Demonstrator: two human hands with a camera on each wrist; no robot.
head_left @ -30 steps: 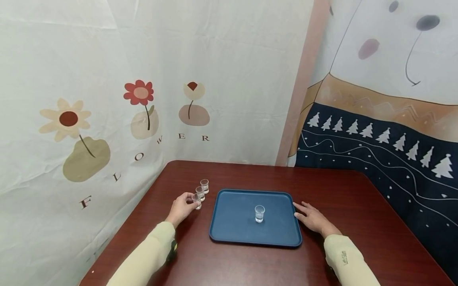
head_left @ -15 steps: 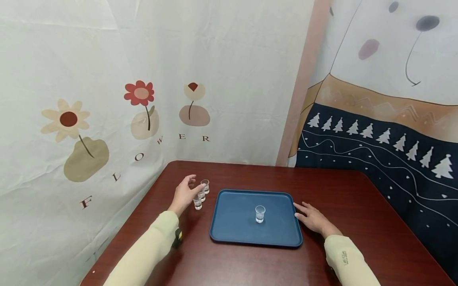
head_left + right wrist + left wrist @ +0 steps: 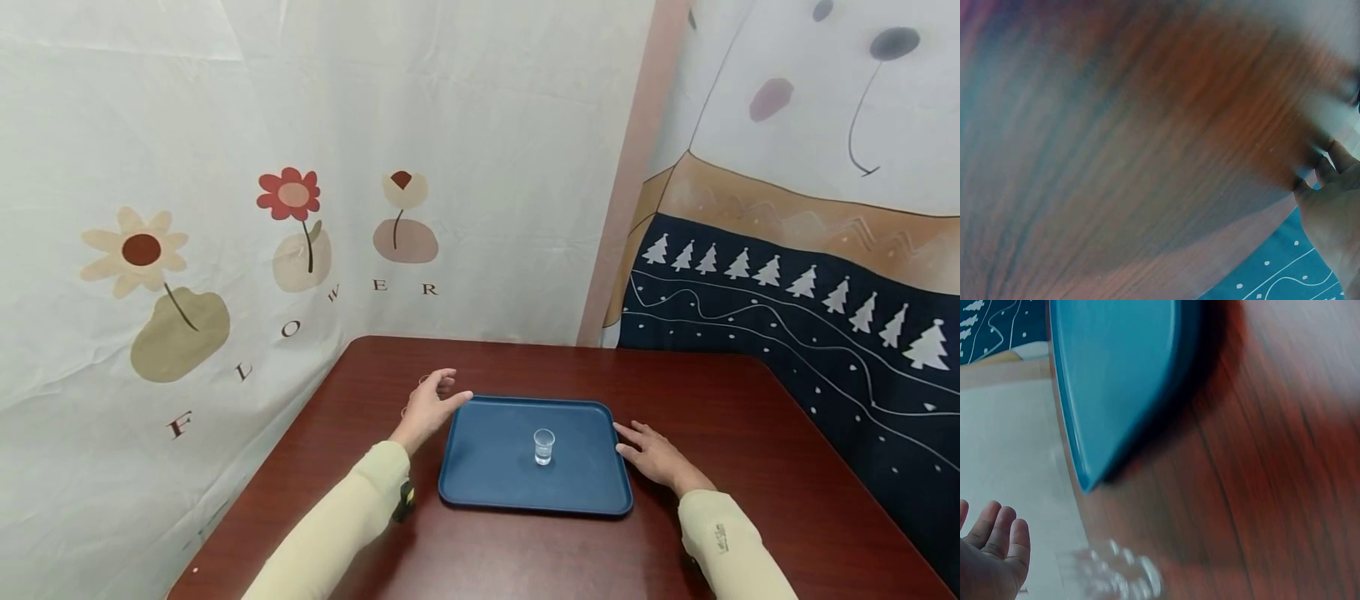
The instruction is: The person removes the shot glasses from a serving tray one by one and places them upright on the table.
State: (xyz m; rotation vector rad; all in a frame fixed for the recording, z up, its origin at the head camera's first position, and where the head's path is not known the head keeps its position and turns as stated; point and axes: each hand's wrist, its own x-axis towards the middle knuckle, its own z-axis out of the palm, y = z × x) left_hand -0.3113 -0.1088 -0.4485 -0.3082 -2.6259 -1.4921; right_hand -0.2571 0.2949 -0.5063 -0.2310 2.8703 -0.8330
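My left hand [image 3: 429, 412] hovers by the far left corner of the blue tray [image 3: 491, 487], fingers loosely extended and holding nothing. Behind it, mostly hidden in the head view, are small clear glasses; the left wrist view shows these glasses [image 3: 1125, 575] blurred, in a row on the table. One small clear shot glass [image 3: 543, 447] stands upright near the middle of the tray. With its fingers spread, my right hand [image 3: 656, 461] rests at the tray's right edge, fingertips touching or very close to the rim.
All this is on a dark red-brown wooden table [image 3: 525, 554] with rounded far corners. A white cloth with printed flowers [image 3: 510, 167] hangs behind and to the left. On the right hangs a navy cloth with white trees [image 3: 750, 321].
My left hand has let go of the nearest glass in the row, lifted off, and moved right toward the tray's far left corner. The right hand and the tray stay put.
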